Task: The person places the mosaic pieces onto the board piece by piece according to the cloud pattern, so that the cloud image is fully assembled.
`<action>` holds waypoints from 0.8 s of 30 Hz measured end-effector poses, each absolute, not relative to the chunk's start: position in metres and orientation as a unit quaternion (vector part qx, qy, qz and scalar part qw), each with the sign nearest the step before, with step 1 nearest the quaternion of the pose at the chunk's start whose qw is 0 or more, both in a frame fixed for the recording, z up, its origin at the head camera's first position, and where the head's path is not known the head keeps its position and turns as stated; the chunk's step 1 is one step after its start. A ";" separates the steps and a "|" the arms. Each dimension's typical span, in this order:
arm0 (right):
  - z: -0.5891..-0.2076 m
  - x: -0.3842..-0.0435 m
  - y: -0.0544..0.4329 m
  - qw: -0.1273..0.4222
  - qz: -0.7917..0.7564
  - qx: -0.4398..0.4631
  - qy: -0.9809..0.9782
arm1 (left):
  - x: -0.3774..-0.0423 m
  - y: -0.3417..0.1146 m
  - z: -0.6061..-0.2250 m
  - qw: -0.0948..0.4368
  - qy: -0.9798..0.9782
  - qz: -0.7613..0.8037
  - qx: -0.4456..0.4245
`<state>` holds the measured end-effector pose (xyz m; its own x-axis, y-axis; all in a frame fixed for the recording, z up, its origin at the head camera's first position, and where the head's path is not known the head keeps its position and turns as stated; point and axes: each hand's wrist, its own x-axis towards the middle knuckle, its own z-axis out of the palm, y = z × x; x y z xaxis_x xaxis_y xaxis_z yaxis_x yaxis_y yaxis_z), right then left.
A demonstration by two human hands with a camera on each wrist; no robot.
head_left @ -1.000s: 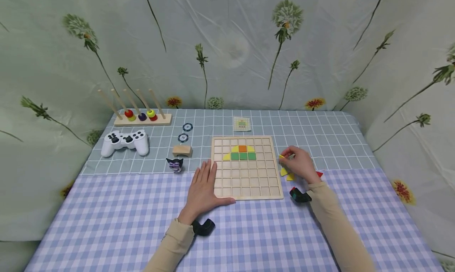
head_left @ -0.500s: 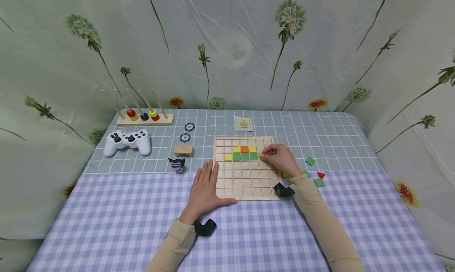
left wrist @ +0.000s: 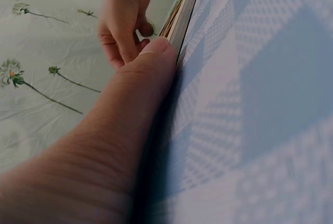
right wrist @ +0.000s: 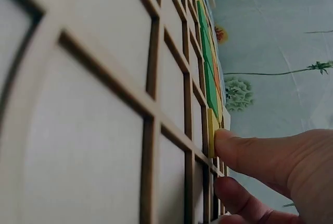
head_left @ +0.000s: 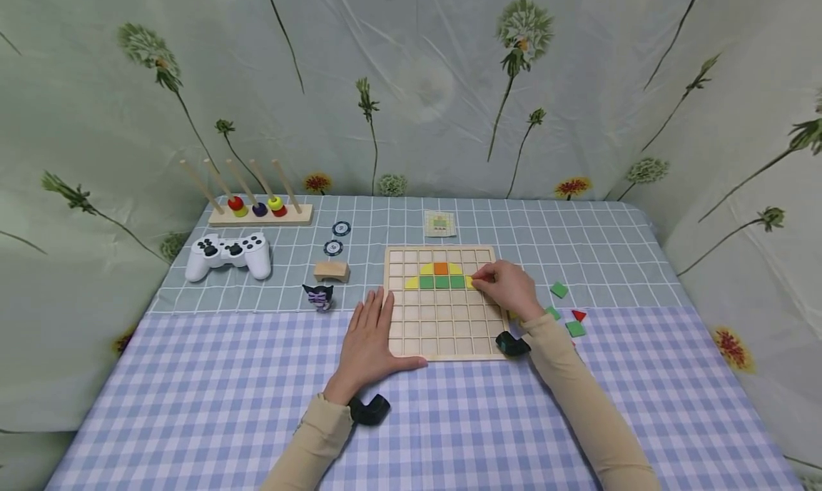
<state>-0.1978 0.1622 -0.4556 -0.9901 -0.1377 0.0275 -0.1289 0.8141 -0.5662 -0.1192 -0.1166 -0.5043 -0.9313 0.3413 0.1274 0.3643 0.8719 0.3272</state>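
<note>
A square wooden grid board [head_left: 437, 328] lies on the cloth. Across its upper part run a row of green tiles [head_left: 442, 282] and, above it, an orange tile [head_left: 440, 268] with yellow on either side. My left hand [head_left: 366, 337] rests with straight fingers along the board's left edge, its thumb at the front edge. At the right end of the green row, my right hand [head_left: 510, 287] pinches a small yellow tile [right wrist: 212, 130]. In the right wrist view the thumb tip is on this tile, which sits at a grid cell; the index fingertip is hidden.
Loose green tiles [head_left: 559, 290] and a red triangle [head_left: 579, 315] lie right of the board. A pattern card [head_left: 439, 224] is behind it. To the left are a game controller [head_left: 230, 255], a wooden block [head_left: 331, 271], a figurine [head_left: 319, 297], two chips [head_left: 333, 247] and a peg stand [head_left: 260, 216].
My right hand has moved left from the loose tiles to the board with a yellow tile, now down at the end of the green row. The left hand stays in place.
</note>
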 end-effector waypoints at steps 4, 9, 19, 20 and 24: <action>-0.457 -0.196 0.165 0.002 -0.291 -0.097 0.952 | -0.119 -0.117 -0.504 0.032 -0.967 -0.178 -0.181; -0.456 -0.190 0.178 -0.010 -0.331 -0.090 0.939 | -0.119 -0.117 -0.504 0.034 -0.966 -0.180 -0.184; -0.447 -0.164 0.215 -0.018 -0.324 -0.042 0.945 | -0.119 -0.117 -0.503 0.034 -0.966 -0.180 -0.184; -0.448 -0.162 0.218 -0.017 -0.318 -0.042 0.947 | -0.119 -0.117 -0.503 0.033 -0.966 -0.180 -0.184; -0.451 -0.153 0.224 -0.015 -0.297 -0.041 0.954 | -0.119 -0.118 -0.502 0.030 -0.966 -0.181 -0.182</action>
<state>-0.1528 0.2238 -0.4512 -0.9961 -0.0693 0.0540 -0.0877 0.8205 -0.5650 -0.1194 -0.1176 -0.5024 -0.9319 0.3411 0.1234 0.3626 0.8679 0.3395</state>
